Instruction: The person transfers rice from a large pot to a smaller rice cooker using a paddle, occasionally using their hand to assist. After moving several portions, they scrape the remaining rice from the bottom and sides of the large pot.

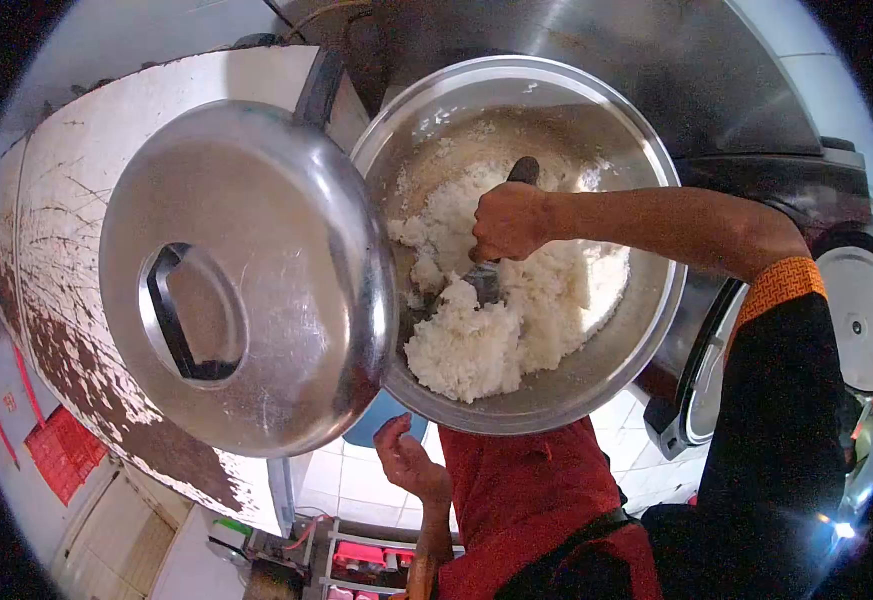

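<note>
A large round metal pot (661, 300) holds a mound of white cooked rice (466, 345). Inside it, my right hand (512, 222) is closed around the dark handle of a rice paddle (486, 283). The paddle's greyish blade is partly buried in the rice, so its full shape is hidden. Below the pot's near left rim, my left hand (411, 460) hangs apart from it, palm up, fingers loosely bent, with nothing visible in it. A big metal lid (286, 290) with a black handle lies left of the pot, next to its rim.
Under the lid is a worn white surface (66, 220) with peeling paint. Dark appliances with raised lids (851, 310) stand on the right. A metal panel (596, 70) rises behind the pot. Lower down are a blue container (381, 420) and a rack with pink items (359, 553).
</note>
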Demonstrator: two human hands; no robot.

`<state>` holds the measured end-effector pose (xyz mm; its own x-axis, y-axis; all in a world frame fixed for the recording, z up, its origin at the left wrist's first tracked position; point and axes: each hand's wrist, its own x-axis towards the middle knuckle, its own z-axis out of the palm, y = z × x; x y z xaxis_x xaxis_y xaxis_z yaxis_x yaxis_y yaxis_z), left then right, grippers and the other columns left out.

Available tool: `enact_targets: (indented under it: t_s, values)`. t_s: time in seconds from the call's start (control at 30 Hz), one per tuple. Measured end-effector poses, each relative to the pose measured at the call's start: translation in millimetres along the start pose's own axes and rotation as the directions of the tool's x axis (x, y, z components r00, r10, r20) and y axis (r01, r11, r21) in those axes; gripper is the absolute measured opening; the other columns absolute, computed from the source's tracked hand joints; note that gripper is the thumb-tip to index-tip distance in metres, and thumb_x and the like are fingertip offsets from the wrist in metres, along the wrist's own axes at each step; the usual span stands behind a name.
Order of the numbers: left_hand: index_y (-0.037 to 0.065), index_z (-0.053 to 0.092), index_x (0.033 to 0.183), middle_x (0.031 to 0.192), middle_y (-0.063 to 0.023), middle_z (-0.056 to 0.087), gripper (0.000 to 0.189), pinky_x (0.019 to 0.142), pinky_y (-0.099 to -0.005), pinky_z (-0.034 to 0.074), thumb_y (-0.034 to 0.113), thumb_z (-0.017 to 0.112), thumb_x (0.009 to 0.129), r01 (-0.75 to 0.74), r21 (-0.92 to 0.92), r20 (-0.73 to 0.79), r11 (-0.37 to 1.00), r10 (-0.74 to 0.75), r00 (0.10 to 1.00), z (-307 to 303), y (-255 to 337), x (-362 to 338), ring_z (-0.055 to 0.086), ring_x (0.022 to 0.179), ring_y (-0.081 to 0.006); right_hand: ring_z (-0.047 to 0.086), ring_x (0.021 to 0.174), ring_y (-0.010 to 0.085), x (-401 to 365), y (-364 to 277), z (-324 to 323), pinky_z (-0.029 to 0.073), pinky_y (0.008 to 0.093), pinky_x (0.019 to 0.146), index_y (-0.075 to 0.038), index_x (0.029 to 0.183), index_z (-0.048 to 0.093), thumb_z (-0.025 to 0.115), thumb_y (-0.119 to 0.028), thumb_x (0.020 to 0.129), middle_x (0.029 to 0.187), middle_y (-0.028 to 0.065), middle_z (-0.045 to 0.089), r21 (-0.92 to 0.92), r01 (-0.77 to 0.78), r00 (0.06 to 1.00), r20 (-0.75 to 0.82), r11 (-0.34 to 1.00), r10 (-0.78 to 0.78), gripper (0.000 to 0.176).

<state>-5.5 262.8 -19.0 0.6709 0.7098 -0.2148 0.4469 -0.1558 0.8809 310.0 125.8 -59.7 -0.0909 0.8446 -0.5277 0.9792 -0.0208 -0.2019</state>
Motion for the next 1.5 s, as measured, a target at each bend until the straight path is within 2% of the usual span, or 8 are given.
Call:
enact_targets:
  t_s: [0.23,0.53,0.87,1.03,1.17,1.27,1.37,1.5]
  values:
    - [-0.004,0.056,0.102,0.1,-0.0162,0.056,0.038,0.084,-0.0389,0.043,0.032,0.046,0.093,-0.237,0.152,0.059,0.959,0.231,0.971,1.6,8.6,2.7,0.053,0.096,-0.028,0.064,0.077,0.0297,-9.2,-2.7,15.0,0.053,0.0435,0.061,-0.016,0.082,0.063,0.061,-0.022,0.068,0.074,0.0077,0.062,0.061,0.026,0.999,-0.05,0.998,-0.023,0.015]
    - [-0.005,0.052,0.111,0.111,-0.0188,0.054,0.05,0.089,-0.0418,0.043,0.041,0.042,0.093,-0.315,0.216,0.191,0.924,0.276,0.942,4.8,8.5,0.5,0.052,0.103,-0.0313,0.064,0.073,0.0324,-31.9,-7.4,29.5,0.052,0.0447,0.058,-0.015,0.082,0.059,0.06,-0.024,0.067,0.069,0.0085,0.062,0.162,0.004,1.0,-0.002,0.987,-0.003,0.018]
    - [-0.008,0.04,0.123,0.123,-0.0219,0.045,0.07,0.099,-0.0435,0.033,0.053,0.027,0.093,-0.293,0.021,0.157,0.956,0.287,0.945,29.5,17.1,6.6,0.041,0.118,-0.0317,0.06,0.059,0.0297,-66.3,-9.2,36.6,0.045,0.0427,0.046,-0.012,0.078,0.054,0.061,-0.023,0.069,0.059,0.0074,0.058,0.226,-0.096,0.986,-0.115,0.969,0.124,0.015]
    - [-0.007,0.03,0.131,0.132,-0.0201,0.034,0.088,0.104,-0.044,0.027,0.068,0.023,0.085,0.003,-0.555,0.093,0.832,0.059,0.994,71.2,30.7,9.4,0.035,0.123,-0.0317,0.059,0.059,0.0306,-94.4,-17.7,25.5,0.043,0.0442,0.047,-0.012,0.075,0.053,0.059,-0.019,0.071,0.059,0.0091,0.057,0.306,-0.19,0.967,-0.105,0.933,0.231,0.011]
    - [-0.003,0.033,0.13,0.131,-0.0193,0.038,0.09,0.104,-0.0443,0.027,0.073,0.026,0.082,0.115,-0.702,0.097,0.703,-0.066,0.993,78.9,64.2,15.7,0.037,0.123,-0.031,0.06,0.06,0.0308,-123.9,-34.3,14.7,0.044,0.0439,0.047,-0.012,0.076,0.055,0.06,-0.019,0.07,0.059,0.0093,0.057,0.349,-0.268,0.923,-0.175,0.898,0.343,0.01]
    - [-0.002,0.035,0.129,0.128,-0.0175,0.042,0.086,0.104,-0.0437,0.028,0.07,0.024,0.084,0.157,-0.812,0.227,0.562,0.057,0.972,74.6,103.4,33.3,0.039,0.121,-0.0295,0.061,0.062,0.0316,-145.5,-53.1,9.7,0.045,0.0448,0.05,-0.011,0.077,0.056,0.061,-0.019,0.069,0.06,0.0098,0.058,0.392,-0.383,0.867,-0.16,0.837,0.472,0.013]
    - [-0.002,0.039,0.126,0.126,-0.0164,0.046,0.079,0.103,-0.0427,0.03,0.066,0.024,0.087,0.107,-0.687,0.276,0.719,0.122,0.953,71.7,131.7,49.7,0.041,0.12,-0.0276,0.061,0.061,0.032,-167.9,-81.0,8.3,0.046,0.0452,0.051,-0.01,0.079,0.057,0.061,-0.019,0.069,0.061,0.0106,0.059,0.472,-0.456,0.8,-0.154,0.754,0.58,0.014]
    - [0.0,0.044,0.122,0.123,-0.0162,0.048,0.071,0.103,-0.0422,0.031,0.06,0.026,0.09,0.329,-0.681,0.524,0.654,0.12,0.843,70.8,148.5,65.1,0.043,0.118,-0.0272,0.062,0.064,0.0311,-186.8,-126.7,4.6,0.049,0.0448,0.056,-0.009,0.081,0.058,0.061,-0.018,0.069,0.063,0.0122,0.06,0.658,-0.531,0.667,-0.062,0.533,0.742,0.015]
